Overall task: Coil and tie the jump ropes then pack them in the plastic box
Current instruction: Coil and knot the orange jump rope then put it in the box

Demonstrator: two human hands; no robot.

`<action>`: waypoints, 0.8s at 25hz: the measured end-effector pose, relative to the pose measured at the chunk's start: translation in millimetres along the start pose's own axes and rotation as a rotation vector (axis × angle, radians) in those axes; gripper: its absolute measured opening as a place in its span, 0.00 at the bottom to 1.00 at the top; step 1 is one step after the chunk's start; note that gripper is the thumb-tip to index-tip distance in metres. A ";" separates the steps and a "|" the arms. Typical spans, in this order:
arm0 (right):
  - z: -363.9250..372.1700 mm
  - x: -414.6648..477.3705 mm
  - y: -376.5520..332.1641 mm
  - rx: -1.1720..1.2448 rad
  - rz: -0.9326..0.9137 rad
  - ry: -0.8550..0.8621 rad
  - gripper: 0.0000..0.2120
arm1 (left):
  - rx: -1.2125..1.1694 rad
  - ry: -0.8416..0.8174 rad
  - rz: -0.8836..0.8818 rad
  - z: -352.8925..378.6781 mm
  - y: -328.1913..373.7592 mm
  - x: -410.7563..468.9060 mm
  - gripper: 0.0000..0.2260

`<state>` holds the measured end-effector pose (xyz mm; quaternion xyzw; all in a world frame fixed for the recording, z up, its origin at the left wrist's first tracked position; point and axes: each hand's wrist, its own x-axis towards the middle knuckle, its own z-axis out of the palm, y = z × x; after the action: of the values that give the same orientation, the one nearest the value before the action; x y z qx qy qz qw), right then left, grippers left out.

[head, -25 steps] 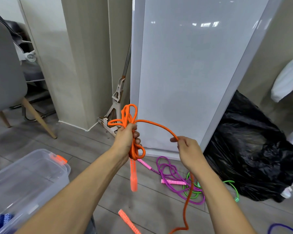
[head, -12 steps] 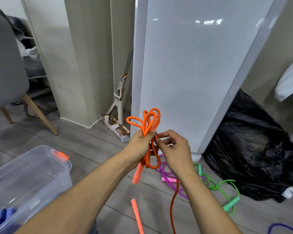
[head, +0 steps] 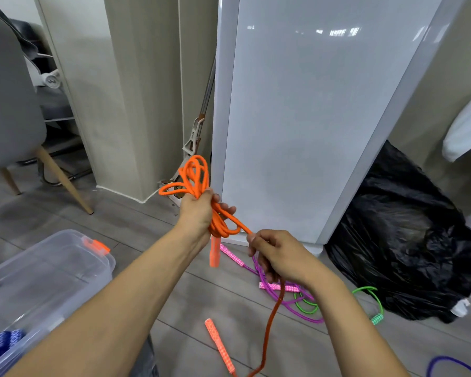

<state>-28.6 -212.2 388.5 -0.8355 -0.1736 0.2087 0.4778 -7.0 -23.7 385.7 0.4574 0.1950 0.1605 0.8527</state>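
Gripping the coiled orange rope (head: 219, 225) is the left hand (head: 197, 213); right hand (head: 280, 257) pinches its tail (fingers (head: 254, 239) curled).

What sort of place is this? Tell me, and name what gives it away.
Probably a room in a home: a grey chair on wooden legs stands at the left, a mop leans in the corner beside a tall glossy white panel, and a stuffed black bin bag sits on the plank floor.

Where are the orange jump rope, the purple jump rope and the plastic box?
orange jump rope (head: 219, 227): head view, on its wound coil.
purple jump rope (head: 279, 287): head view, on its pink handle.
plastic box (head: 94, 244): head view, on its orange latch.
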 end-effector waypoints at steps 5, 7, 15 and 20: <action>-26.3 -5.1 11.4 -0.117 0.137 -0.104 0.16 | 0.121 0.090 0.111 -10.0 4.9 9.3 0.08; -37.7 -10.0 16.2 -0.174 0.209 -0.106 0.16 | 0.226 0.118 0.196 -13.0 9.3 9.5 0.07; -32.1 0.8 4.5 -0.126 -0.094 0.241 0.14 | 0.661 -0.300 0.141 -3.0 1.3 -17.6 0.08; -14.1 1.5 -4.8 -0.002 -0.156 0.234 0.13 | 0.719 -0.506 0.077 8.9 -8.7 -41.5 0.03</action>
<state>-20.6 -219.4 398.8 -0.8386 -0.1815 0.0721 0.5086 -38.2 -53.5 390.6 0.7568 0.0063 -0.0030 0.6536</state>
